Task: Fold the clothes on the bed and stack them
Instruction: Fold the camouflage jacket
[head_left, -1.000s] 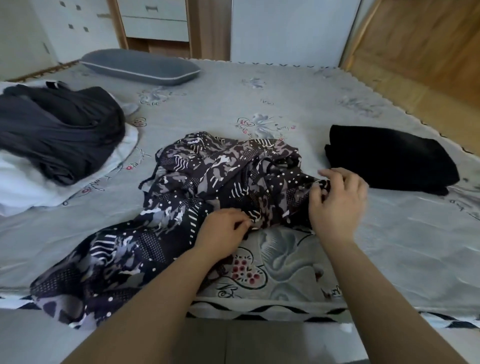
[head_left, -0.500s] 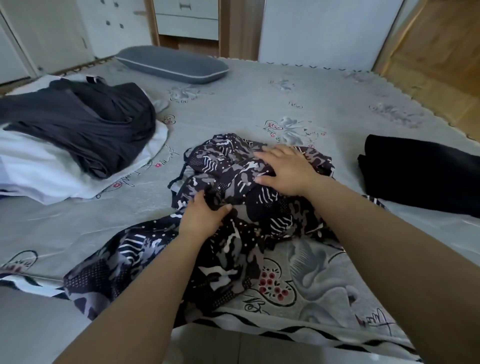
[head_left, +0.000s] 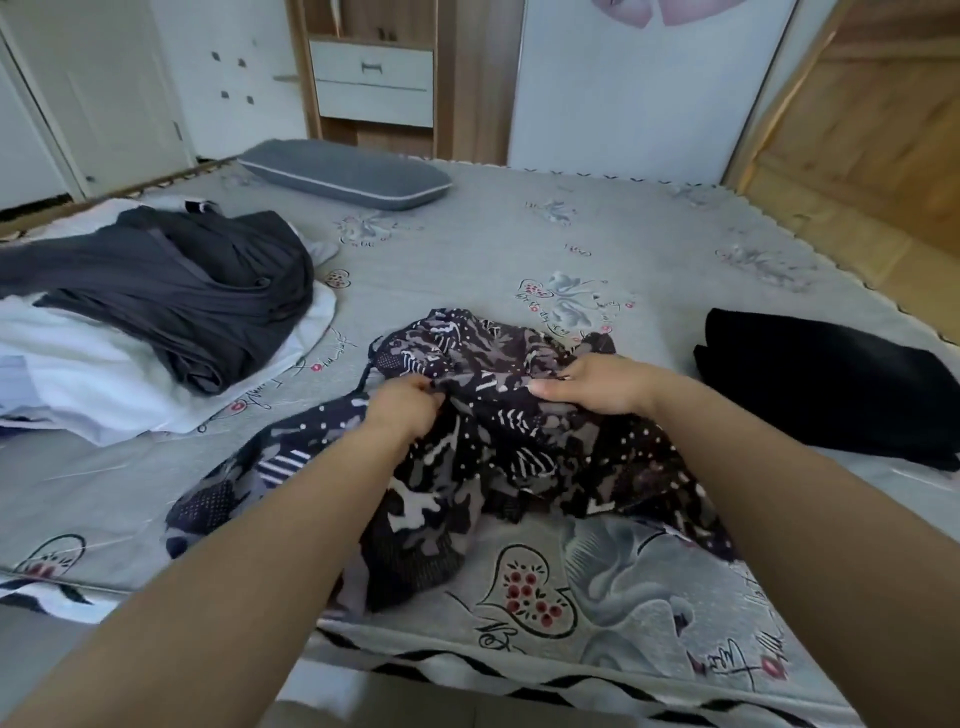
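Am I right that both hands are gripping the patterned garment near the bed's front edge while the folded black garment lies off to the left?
Not quite. The folded black garment lies to the right, as the head view shows. The rest holds: the left hand and right hand both grip the patterned garment near the front edge of the bed.

We see a bedroom in soft, even daylight. Grey floral bedsheet (head_left: 467, 249) covers the bed, grey pillow (head_left: 345, 174) lying near its far edge. Behind it: white drawer unit (head_left: 374, 80) in a wood frame, white wardrobe door (head_left: 644, 88) on its right, white door (head_left: 98, 88) at left. Wood panelling (head_left: 872, 130) on the right.
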